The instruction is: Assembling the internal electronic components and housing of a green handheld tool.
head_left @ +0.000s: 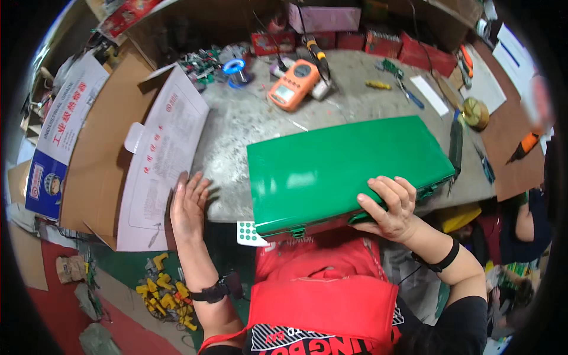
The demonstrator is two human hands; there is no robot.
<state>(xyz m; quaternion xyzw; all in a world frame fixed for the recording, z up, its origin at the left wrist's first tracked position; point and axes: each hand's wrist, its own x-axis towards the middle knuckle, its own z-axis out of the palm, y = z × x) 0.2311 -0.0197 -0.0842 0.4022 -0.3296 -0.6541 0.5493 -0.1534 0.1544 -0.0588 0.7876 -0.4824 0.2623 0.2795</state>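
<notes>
A glossy green metal case (343, 165), its lid closed, lies at the front of the workbench. My right hand (390, 207) grips its front edge, fingers over the lid and thumb low by the front side. A latch (297, 233) shows near the front left corner. To the left, an open cardboard carton (97, 148) stands with its white printed panel (163, 160) facing the case. My left hand (190, 204) is at that panel's near right edge, fingers stretched and holding nothing. Whether it touches the panel I cannot tell.
Behind the case lie an orange handheld meter (294, 84), a blue wire spool (235, 71) and several circuit boards. Screwdrivers, pliers and a brass-coloured coil (475, 113) are on the right. Yellow parts (165, 293) are piled below left. Another person (526, 228) is at the far right.
</notes>
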